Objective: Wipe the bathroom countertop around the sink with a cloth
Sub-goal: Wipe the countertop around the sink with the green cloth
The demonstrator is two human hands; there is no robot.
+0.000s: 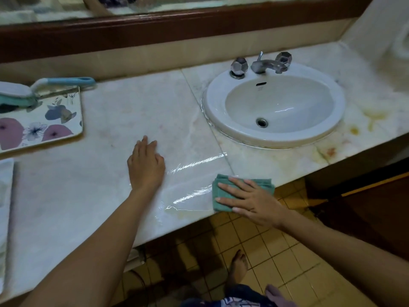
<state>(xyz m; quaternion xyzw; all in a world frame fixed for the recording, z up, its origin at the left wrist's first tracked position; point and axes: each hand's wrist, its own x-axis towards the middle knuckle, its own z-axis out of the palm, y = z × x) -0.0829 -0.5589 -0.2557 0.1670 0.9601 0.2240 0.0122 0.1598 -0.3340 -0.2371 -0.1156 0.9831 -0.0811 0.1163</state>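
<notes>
Marble countertop [106, 120] wet, streaks glinting near front edge. White sink [274, 107] at right, faucet [265, 64] behind bowl. Right hand [250, 199] flat, fingers spread, pressing folded green cloth [221, 196] on counter's front edge, in front of sink. Left hand [146, 165] resting palm-down on bare marble, fingers straight. Floral tray [44, 120] far left, scrub brush [33, 89] lying across it.

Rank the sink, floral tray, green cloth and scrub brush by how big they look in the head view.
1. sink
2. floral tray, though cut off at the frame edge
3. green cloth and scrub brush: too close to rank; the right hand covers part of the cloth.
</notes>
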